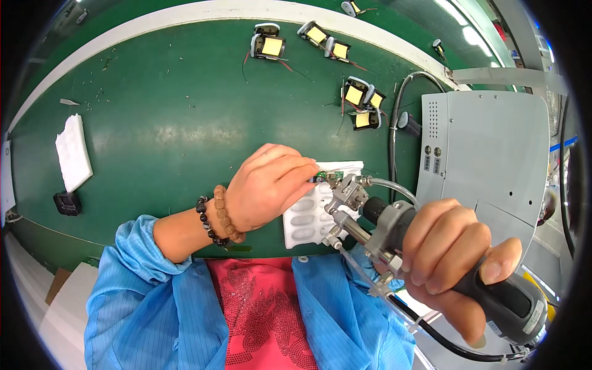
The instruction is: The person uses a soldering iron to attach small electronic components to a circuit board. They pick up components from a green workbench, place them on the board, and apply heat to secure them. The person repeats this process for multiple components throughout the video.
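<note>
My right hand (447, 250) is wrapped around the black grip of a powered screwdriver (515, 305) with a metal head and hoses. Its tip reaches down over a small green circuit board (334, 176), hiding part of it. My left hand (268, 185) holds the board's left end, fingers bent and pressed together. Under the board lies a white moulded tray (302, 222) with oval hollows. What sits beneath the board is hidden by the fingers and the tool head.
Several black parts with yellow pads and thin wires (271, 46) lie along the far side. To the right stands a grey machine cabinet (487, 142), with a black hose (392, 129) beside it. White foam (74, 153) and a small black square part (68, 203) lie left.
</note>
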Available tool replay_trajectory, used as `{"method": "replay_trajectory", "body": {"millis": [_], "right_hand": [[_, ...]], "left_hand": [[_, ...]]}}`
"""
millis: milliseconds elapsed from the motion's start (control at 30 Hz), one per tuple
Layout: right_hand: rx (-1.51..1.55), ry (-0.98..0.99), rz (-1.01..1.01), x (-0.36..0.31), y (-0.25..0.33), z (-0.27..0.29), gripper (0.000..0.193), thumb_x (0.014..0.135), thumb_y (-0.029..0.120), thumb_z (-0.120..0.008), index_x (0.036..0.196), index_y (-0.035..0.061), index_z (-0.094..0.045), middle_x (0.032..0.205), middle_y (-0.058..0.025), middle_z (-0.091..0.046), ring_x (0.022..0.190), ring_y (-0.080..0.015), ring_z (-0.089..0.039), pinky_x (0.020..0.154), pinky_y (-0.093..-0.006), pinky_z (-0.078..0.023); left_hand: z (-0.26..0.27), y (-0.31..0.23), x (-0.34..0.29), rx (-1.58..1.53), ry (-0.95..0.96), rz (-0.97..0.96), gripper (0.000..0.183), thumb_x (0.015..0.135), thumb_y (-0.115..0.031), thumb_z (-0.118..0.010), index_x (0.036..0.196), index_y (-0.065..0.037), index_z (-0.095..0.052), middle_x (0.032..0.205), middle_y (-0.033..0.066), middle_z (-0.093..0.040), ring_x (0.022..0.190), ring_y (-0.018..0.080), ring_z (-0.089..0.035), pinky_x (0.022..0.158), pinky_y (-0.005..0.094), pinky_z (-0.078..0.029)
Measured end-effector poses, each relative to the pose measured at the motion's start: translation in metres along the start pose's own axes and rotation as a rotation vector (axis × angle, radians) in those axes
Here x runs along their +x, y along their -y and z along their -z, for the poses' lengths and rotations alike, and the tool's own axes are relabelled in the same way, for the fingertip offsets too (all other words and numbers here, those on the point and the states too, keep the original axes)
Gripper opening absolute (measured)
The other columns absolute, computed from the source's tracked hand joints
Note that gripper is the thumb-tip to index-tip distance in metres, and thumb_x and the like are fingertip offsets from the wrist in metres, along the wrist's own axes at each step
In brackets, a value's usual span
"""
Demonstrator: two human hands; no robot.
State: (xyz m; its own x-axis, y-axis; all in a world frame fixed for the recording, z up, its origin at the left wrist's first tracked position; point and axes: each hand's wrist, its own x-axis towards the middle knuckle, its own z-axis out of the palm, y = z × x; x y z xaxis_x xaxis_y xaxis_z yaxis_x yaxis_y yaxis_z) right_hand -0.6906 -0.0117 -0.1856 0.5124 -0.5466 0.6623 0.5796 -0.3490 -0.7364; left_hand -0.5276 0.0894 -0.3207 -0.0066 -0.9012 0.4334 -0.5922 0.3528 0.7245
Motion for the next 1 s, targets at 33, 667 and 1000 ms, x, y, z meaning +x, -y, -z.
{"method": "replay_trajectory", "body": {"millis": [33, 667, 1000], "right_hand": [[-0.002, -0.013, 0.006, -0.001, 0.0, -0.001, 0.056, 0.088, 0.053, -0.069, 0.113, 0.0088, -0.046, 0.068, 0.0011, -0.057, 0.051, -0.0082, -0.056, 0.044, -0.0203, -0.046], [0.03, -0.01, -0.072, 0.006, -0.008, -0.008, 0.052, 0.088, 0.051, -0.069, 0.109, 0.0106, -0.045, 0.066, 0.0024, -0.056, 0.05, -0.0077, -0.055, 0.043, -0.0206, -0.046], [-0.019, -0.016, -0.092, 0.015, -0.011, -0.017, 0.048, 0.089, 0.047, -0.069, 0.106, 0.0106, -0.043, 0.063, 0.0035, -0.054, 0.047, -0.0072, -0.052, 0.041, -0.0199, -0.042]], "left_hand": [[0.001, 0.0, 0.001, -0.003, -0.001, 0.005, 0.031, 0.072, -0.008, -0.081, 0.1, -0.002, -0.07, 0.101, 0.0082, -0.07, 0.099, 0.0272, -0.065, 0.085, 0.0399, -0.052], [0.003, 0.0, -0.002, -0.063, -0.011, 0.019, 0.03, 0.07, -0.004, -0.08, 0.098, 0.0, -0.069, 0.099, 0.0084, -0.069, 0.099, 0.0273, -0.065, 0.083, 0.0388, -0.051], [0.005, -0.001, 0.002, -0.112, -0.01, 0.018, 0.03, 0.071, -0.003, -0.079, 0.099, 0.001, -0.069, 0.098, 0.0101, -0.069, 0.098, 0.0277, -0.066, 0.083, 0.0381, -0.053]]}}
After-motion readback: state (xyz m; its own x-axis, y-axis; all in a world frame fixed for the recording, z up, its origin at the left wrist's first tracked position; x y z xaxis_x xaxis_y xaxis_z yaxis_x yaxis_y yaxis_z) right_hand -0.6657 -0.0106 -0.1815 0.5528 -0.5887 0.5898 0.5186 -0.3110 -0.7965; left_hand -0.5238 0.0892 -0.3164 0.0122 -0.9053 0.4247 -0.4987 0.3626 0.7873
